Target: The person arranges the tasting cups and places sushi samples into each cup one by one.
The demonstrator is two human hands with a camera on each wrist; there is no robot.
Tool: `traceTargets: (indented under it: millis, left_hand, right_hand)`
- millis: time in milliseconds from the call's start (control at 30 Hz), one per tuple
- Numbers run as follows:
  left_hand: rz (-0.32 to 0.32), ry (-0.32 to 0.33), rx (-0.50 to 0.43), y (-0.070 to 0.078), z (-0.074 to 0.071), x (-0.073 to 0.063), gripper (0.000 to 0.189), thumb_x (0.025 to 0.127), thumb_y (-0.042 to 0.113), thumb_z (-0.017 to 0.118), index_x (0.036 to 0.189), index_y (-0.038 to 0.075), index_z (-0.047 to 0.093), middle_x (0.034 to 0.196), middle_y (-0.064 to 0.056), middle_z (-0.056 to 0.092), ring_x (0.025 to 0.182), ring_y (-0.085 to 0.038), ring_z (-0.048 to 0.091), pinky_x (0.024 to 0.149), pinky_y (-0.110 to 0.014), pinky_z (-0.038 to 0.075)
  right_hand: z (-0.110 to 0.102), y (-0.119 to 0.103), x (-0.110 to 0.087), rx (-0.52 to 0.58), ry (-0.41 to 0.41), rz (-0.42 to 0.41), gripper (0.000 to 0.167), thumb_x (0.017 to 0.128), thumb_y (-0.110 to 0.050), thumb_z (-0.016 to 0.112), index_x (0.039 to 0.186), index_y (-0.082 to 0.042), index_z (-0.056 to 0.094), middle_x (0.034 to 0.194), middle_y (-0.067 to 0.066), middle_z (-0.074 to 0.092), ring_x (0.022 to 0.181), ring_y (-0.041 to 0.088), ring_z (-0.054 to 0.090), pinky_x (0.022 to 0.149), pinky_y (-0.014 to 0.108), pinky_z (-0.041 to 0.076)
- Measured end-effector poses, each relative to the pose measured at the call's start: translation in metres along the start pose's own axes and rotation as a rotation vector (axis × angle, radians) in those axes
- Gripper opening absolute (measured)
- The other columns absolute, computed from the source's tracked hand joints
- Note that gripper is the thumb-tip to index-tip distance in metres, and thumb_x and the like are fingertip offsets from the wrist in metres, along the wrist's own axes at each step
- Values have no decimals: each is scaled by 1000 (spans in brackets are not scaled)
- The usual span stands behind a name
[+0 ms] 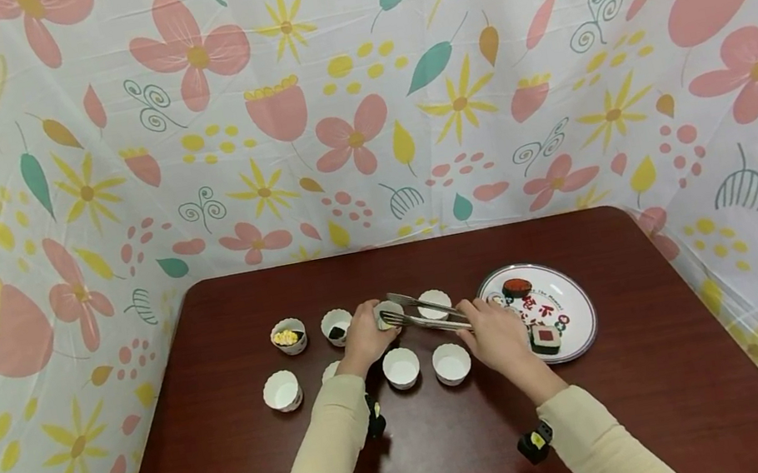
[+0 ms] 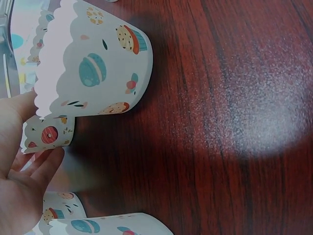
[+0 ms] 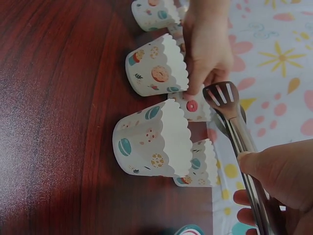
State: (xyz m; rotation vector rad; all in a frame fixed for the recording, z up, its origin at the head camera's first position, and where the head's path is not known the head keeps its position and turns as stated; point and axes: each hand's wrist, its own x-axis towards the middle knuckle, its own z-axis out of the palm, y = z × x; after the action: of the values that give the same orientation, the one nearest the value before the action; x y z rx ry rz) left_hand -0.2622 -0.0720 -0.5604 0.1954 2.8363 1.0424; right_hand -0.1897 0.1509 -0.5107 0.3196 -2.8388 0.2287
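Observation:
My left hand [image 1: 367,338] holds a scalloped paper cup [image 1: 384,309] in the back row, thumb and fingers about its side. In the left wrist view, this cup [image 2: 51,134] shows a red doughnut print. My right hand [image 1: 498,334] grips metal serving tongs [image 1: 443,321]. Their slotted head and the other arm stand apart over the held cup; whether they touch anything inside cannot be made out. The right wrist view shows the thumb and curled fingers around the tongs [image 3: 244,161], with the left hand [image 3: 208,54] beyond.
Back-row cups hold a yellow-topped piece [image 1: 286,337] and a dark piece [image 1: 337,333]. Another cup [image 1: 434,303] stands right of the held one. Front-row cups [image 1: 401,368] stand nearer. An oval plate [image 1: 576,299] carries a red-topped sushi roll [image 1: 517,287] and a white one [image 1: 545,338].

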Motion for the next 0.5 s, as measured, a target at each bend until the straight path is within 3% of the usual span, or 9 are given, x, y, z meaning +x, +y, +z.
traceTargets:
  millis: [500]
  left_hand:
    - [-12,15,27,1,1,1,64,79,26,73,133,7,44,130,-12,48,113,-30,52,89,-41,46]
  right_hand:
    - [-6,15,-15,51,74,-13,37,75,-23,74,106,-9,59,88,12,60,77,32,59,58,44,47]
